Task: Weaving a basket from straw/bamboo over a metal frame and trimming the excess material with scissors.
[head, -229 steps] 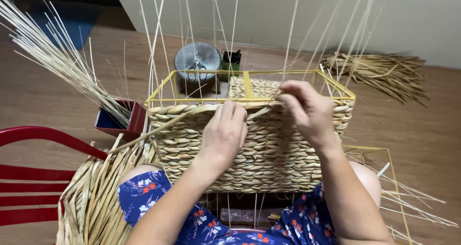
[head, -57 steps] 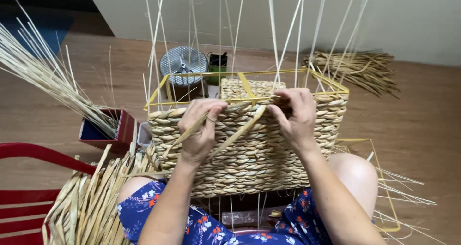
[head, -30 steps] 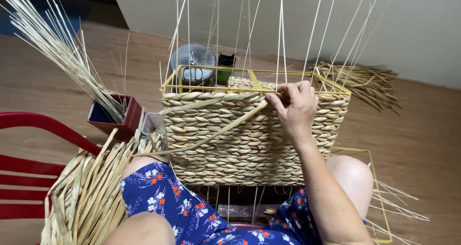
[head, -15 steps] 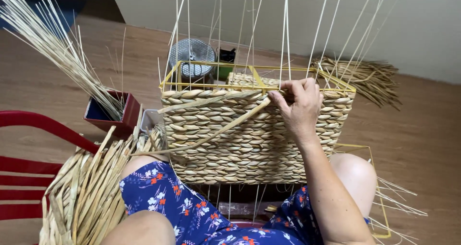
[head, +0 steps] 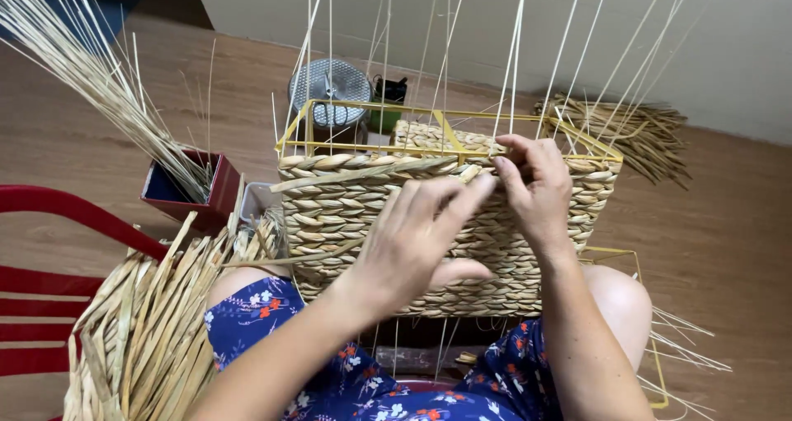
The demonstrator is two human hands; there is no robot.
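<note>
A half-woven straw basket [head: 330, 215] on a yellow wire frame [head: 363, 108] rests on my lap, with thin upright stalks [head: 511, 58] rising from its rim. My right hand [head: 540, 190] pinches the end of a flat straw strand [head: 371, 172] at the top row, near the middle of the front wall. That strand lies almost level along the rim towards the left corner. My left hand [head: 421, 239] lies flat against the front wall, fingers stretched up to the strand beside my right fingertips, thumb apart below. It hides part of the weave.
A bundle of flat straw strands [head: 140, 338] lies over my left thigh beside a red chair [head: 49, 206]. A dark red box [head: 186, 194] holds long stalks. Behind the basket stand a small fan [head: 330, 83] and a green container [head: 384, 112]. A straw bundle [head: 627, 128] lies at the back right.
My left hand, out of view half a second ago, has come back up onto the basket's front. The strand has swung from a slant to nearly level along the rim. My right hand stays there.
</note>
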